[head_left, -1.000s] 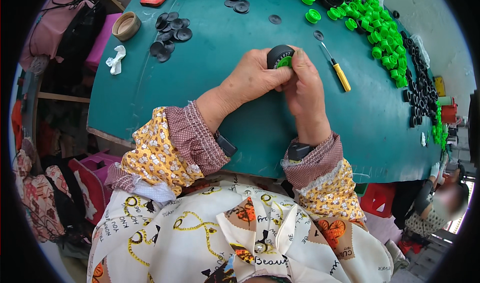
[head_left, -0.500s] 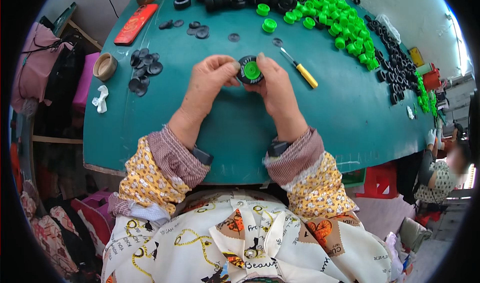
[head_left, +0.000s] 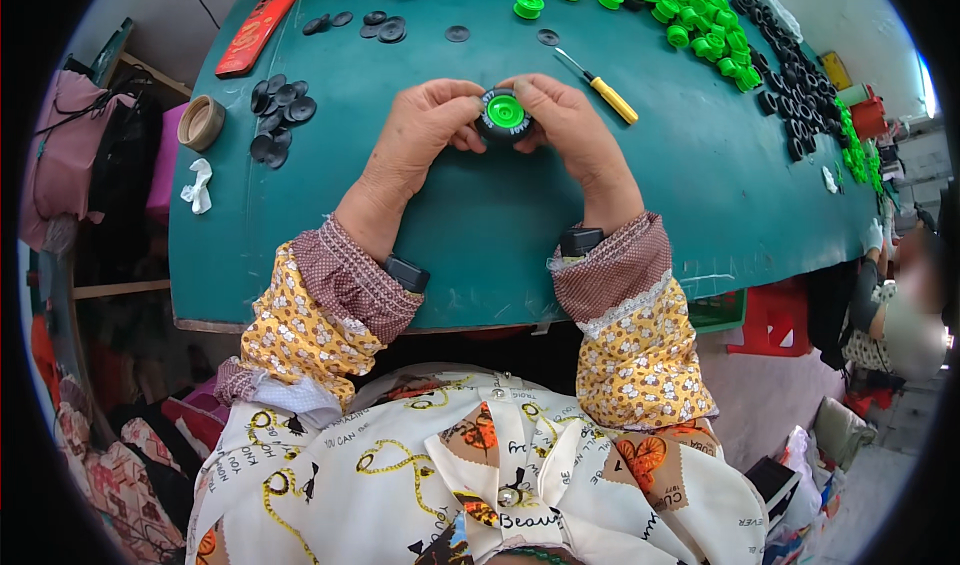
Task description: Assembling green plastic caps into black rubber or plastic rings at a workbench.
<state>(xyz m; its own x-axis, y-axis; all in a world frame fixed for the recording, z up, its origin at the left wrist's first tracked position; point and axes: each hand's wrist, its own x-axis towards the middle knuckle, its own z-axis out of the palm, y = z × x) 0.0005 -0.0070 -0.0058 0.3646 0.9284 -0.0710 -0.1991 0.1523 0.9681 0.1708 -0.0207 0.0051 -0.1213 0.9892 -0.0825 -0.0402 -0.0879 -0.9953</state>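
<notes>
While my patterned sleeves fill the lower frame, I see my left hand [head_left: 420,130] and right hand [head_left: 570,125] together grasping a black wheel with a green hub [head_left: 503,115] at upper centre, over the green surface [head_left: 480,255]. Beyond lie a yellow-handled screwdriver [head_left: 600,88] and green hubs [head_left: 690,15], upper right.

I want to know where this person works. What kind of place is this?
Probably a small workshop where toy wheels get put together. Both hands hold a black wheel with a green hub over a green table, with heaps of green hubs and black discs nearby.
</notes>
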